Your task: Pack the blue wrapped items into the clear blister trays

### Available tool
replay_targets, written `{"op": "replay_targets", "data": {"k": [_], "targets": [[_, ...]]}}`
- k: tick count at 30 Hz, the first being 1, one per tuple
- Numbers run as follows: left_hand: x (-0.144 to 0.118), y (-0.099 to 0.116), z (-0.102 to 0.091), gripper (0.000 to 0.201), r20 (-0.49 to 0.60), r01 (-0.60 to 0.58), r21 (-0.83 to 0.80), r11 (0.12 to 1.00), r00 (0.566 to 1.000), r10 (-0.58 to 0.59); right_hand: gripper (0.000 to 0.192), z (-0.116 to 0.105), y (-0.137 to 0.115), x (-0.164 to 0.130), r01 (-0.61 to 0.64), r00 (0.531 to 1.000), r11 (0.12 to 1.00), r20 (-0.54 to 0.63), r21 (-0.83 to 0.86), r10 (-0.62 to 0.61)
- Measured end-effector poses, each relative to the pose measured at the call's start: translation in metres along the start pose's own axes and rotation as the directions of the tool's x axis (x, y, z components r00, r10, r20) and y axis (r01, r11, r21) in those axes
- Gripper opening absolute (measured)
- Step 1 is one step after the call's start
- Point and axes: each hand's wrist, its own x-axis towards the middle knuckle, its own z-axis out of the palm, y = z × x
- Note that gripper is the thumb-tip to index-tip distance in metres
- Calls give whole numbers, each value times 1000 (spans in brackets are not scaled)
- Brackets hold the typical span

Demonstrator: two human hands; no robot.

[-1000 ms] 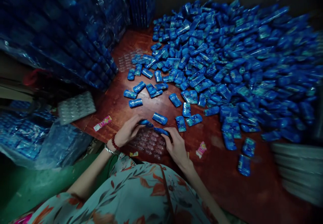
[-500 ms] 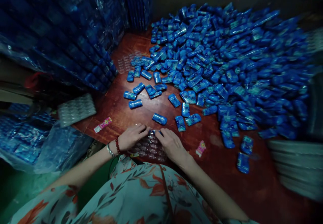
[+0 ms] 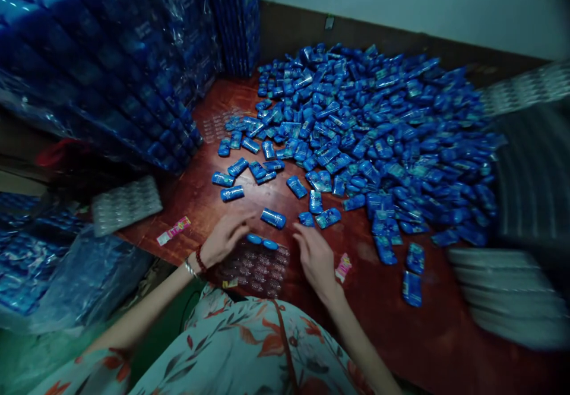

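Observation:
A clear plastic blister tray (image 3: 260, 270) lies in front of my body. Two small blue containers stand in its far row: a left one (image 3: 254, 239) and a right one (image 3: 269, 244). At the tray's far left edge is my left hand (image 3: 226, 236), fingers stretched out and holding nothing. My right hand (image 3: 315, 258) hovers off the tray's right side, fingers apart and bent. Its fingertips are close to a blue container (image 3: 306, 219); I see no grip on it. Another blue container (image 3: 273, 218) lies on its side just beyond the tray.
A large heap of blue containers (image 3: 378, 133) covers the far right of the red-brown table (image 3: 378, 335). Wrapped blue stacks (image 3: 133, 74) rise at the left. Blister trays are stacked at the right (image 3: 503, 294) and lie at the left edge (image 3: 127, 204). Pink labels (image 3: 173, 230) rest nearby.
Both hands have come off the tray and moved apart, the right one farther right. Two blue containers in the tray's far row now show. The view has tilted upward.

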Motion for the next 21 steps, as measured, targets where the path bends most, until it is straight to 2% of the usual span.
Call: {"op": "replay_targets", "data": {"k": [2,3,5,7,8,9,11,12,14,16,17,19,21], "targets": [[22,-8,7,36,-88,103,-63,993,990,-109,31,-4,14,9,-160,987,980,5,-122,162],[35,-10,11,36,-61,95,-46,994,993,-98,34,-5,18,16,-198,976,962,53,-190,211],[61,-13,21,39,118,-39,74,997,993,30,38,-5,23,28,-185,953,944,183,-272,240],[82,-12,28,31,323,-209,213,954,937,133,37,-5,24,36,-151,937,954,269,-260,221],[89,-11,29,24,399,-269,268,925,905,147,36,-6,25,37,-156,936,961,276,-226,217],[92,-10,29,20,448,-302,309,902,883,142,34,-7,25,34,-180,938,969,266,-170,221],[88,-12,22,18,456,-300,355,886,883,116,31,-11,27,21,-254,944,967,221,11,246],[81,-14,16,18,418,-270,358,894,902,105,29,-12,27,12,-295,941,946,211,133,264],[58,-20,2,22,267,-163,307,938,960,79,26,-14,22,-11,-364,927,844,238,392,290],[26,-23,-13,24,94,-13,149,989,996,-1,22,-11,11,-33,-392,919,722,276,571,281],[9,-23,-18,25,29,78,38,996,996,-79,20,-7,5,-42,-373,927,696,270,614,259],[-23,-19,-21,25,-38,287,-209,935,953,-301,16,5,-8,-53,-245,969,734,173,634,174],[-50,-10,-16,30,-32,436,-460,773,862,-505,20,19,-15,-57,-45,999,809,19,587,42]]}}
